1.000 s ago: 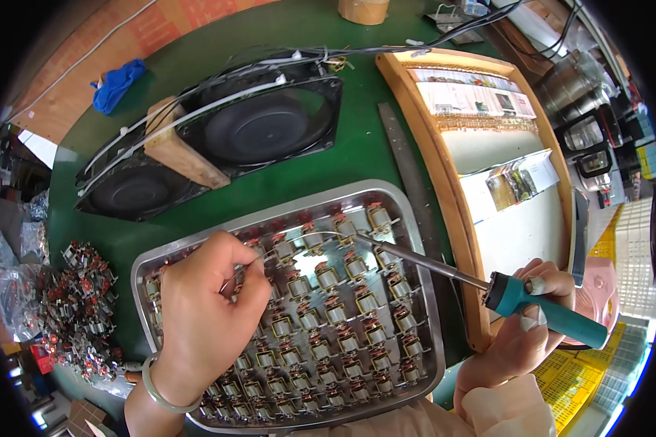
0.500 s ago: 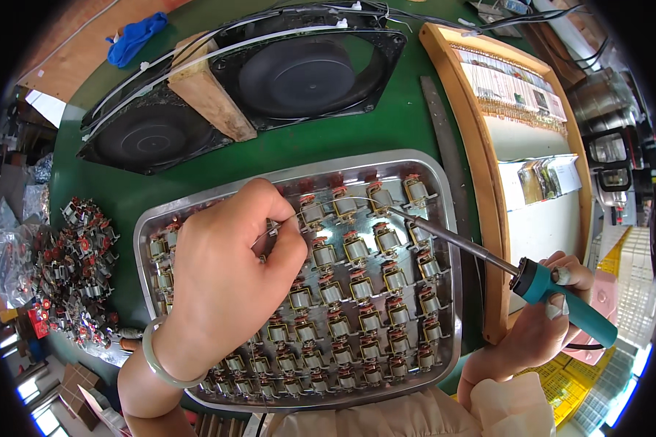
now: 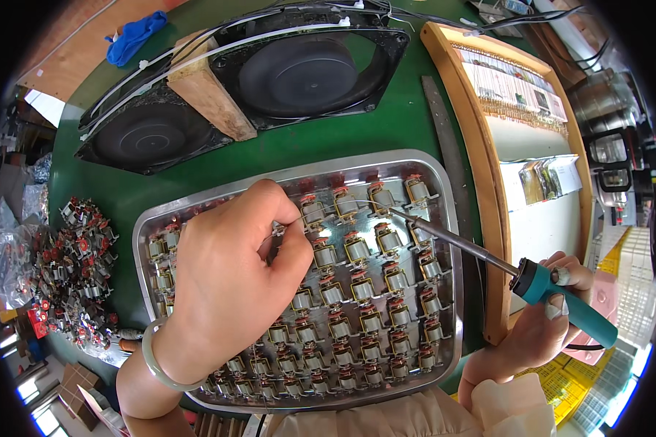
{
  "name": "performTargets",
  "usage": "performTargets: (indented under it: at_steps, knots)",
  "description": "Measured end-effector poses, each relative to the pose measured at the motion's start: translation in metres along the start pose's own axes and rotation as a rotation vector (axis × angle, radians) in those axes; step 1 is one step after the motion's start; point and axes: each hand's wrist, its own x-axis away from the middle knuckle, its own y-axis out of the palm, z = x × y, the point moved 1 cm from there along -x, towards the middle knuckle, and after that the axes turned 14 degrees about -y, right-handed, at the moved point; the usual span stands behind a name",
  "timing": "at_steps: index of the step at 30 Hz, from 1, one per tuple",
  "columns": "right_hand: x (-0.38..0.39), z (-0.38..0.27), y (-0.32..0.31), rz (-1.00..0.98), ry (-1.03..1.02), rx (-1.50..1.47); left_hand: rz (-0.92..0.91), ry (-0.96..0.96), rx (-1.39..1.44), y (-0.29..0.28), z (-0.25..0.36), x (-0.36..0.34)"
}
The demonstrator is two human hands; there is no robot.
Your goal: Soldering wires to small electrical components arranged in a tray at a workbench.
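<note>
A metal tray on the green table holds several rows of small motors with red ends. My left hand hovers over the tray's left half and pinches a thin solder wire that runs right toward the top row. My right hand grips a soldering iron by its teal handle at the tray's right edge. The iron's long metal tip touches a motor in the top row, where the wire's end meets it.
Two black fans with a wooden block between them lie behind the tray. A heap of loose motors sits at the left. A wooden-framed board stands at the right, a metal ruler beside it.
My view has shifted closer over the tray. My left hand with the wire and the iron's tip have moved right along the top row of motors.
</note>
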Motion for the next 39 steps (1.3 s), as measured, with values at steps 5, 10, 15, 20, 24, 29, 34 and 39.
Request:
performTargets:
  at_steps: [5,10,15,20,24,29,34,39]
  knots:
    - [0.002,0.004,-0.001,-0.006,0.001,-0.021,-0.013,-0.052,-0.034,-0.004,-0.001,0.001]
    - [0.0,-0.003,0.007,-0.001,-0.012,0.011,0.013,-0.009,-0.031,-0.003,-0.004,0.002]
    - [0.0,-0.002,0.002,0.005,0.02,0.031,-0.006,-0.022,-0.019,-0.001,0.002,0.003]
    - [0.002,-0.001,0.001,0.035,0.004,0.013,0.031,-0.015,-0.026,-0.008,0.001,0.004]
    - [0.002,0.0,-0.004,0.073,-0.015,-0.061,0.053,-0.041,-0.016,-0.012,-0.002,0.005]
    - [0.003,-0.006,-0.001,0.053,-0.018,-0.064,0.067,-0.061,-0.058,-0.022,-0.009,0.012]
    - [0.001,-0.023,0.015,0.021,0.028,-0.117,0.063,-0.122,-0.078,-0.027,-0.013,0.016]
    - [0.004,-0.015,0.027,-0.065,0.011,-0.087,0.036,-0.109,-0.026,-0.021,-0.019,0.013]
